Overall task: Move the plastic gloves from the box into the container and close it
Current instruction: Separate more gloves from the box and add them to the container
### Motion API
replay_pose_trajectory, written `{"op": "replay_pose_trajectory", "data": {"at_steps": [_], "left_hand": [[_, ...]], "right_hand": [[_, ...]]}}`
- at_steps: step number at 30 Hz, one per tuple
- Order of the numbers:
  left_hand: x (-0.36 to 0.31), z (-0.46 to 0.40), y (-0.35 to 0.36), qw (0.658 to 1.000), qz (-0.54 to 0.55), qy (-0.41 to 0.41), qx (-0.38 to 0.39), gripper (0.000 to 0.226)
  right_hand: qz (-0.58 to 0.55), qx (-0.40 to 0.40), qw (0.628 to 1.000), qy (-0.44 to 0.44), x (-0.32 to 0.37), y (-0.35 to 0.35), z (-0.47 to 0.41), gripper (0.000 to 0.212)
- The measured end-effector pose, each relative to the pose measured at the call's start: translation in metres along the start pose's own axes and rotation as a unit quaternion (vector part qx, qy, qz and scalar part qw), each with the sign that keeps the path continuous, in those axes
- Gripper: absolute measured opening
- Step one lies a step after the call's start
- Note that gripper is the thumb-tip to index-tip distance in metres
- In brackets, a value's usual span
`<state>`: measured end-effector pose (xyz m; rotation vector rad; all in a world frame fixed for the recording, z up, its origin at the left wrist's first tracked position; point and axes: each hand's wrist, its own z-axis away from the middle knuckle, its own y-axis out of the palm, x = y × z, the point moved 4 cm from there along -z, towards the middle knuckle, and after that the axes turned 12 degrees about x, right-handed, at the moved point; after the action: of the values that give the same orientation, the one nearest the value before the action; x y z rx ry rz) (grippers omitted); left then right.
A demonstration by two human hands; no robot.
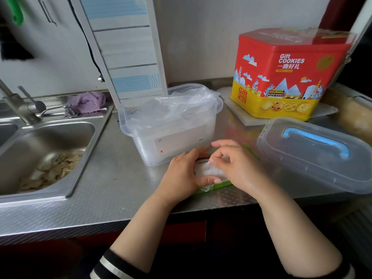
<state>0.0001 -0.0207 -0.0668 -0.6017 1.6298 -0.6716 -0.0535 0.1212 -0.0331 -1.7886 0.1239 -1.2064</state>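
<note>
A green-edged glove box (218, 185) lies on the steel counter near its front edge, mostly covered by my hands. My left hand (182, 174) grips the box's left side, thumb along its near edge. My right hand (234, 165) pinches thin clear plastic gloves (211, 171) at the box's opening. Just behind stands the clear plastic container (171, 135), open, with a heap of clear gloves (181, 105) rising above its rim. Its clear lid (314, 154) with a blue handle lies to the right on the counter.
A red and yellow cookie tin (285, 77) stands at the back right on a white board. A steel sink (46, 156) with scraps in it lies to the left, with a tap (18, 107) and a purple cloth (86, 101) behind. The counter's front edge is near my forearms.
</note>
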Motion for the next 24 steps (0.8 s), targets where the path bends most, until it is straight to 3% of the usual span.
{"op": "replay_pose_trajectory", "data": {"at_steps": [4, 8, 10, 13, 16, 18, 20, 24], "left_hand": [[-0.008, -0.001, -0.002, 0.995, -0.087, -0.015, 0.041, 0.086], [-0.008, -0.003, -0.006, 0.992, -0.101, -0.037, 0.073, 0.086], [-0.009, 0.0, -0.012, 0.997, -0.027, -0.036, 0.067, 0.08], [-0.024, 0.006, -0.027, 0.978, 0.209, -0.009, 0.021, 0.065], [-0.044, 0.004, -0.041, 0.92, 0.389, 0.032, 0.016, 0.098], [-0.051, 0.006, -0.049, 0.879, 0.476, 0.036, 0.016, 0.107], [-0.051, 0.009, -0.055, 0.866, 0.498, 0.007, 0.033, 0.102], [-0.05, 0.012, -0.054, 0.887, 0.431, -0.051, 0.159, 0.102]], "right_hand": [[-0.137, -0.034, 0.99, -0.031, 0.007, -0.016, -0.008, 0.012], [-0.304, -0.182, 0.927, -0.123, 0.031, -0.065, -0.001, 0.012], [-0.311, -0.214, 0.911, -0.168, 0.037, -0.082, 0.002, 0.014], [-0.287, -0.219, 0.914, -0.185, 0.037, -0.086, 0.003, 0.014], [-0.269, -0.23, 0.914, -0.198, 0.032, -0.083, 0.006, 0.011], [-0.256, -0.248, 0.907, -0.225, 0.031, -0.084, 0.011, 0.011], [-0.226, -0.273, 0.898, -0.26, 0.034, -0.088, 0.017, 0.011], [-0.164, -0.31, 0.883, -0.313, 0.047, -0.096, 0.028, 0.01]]}}
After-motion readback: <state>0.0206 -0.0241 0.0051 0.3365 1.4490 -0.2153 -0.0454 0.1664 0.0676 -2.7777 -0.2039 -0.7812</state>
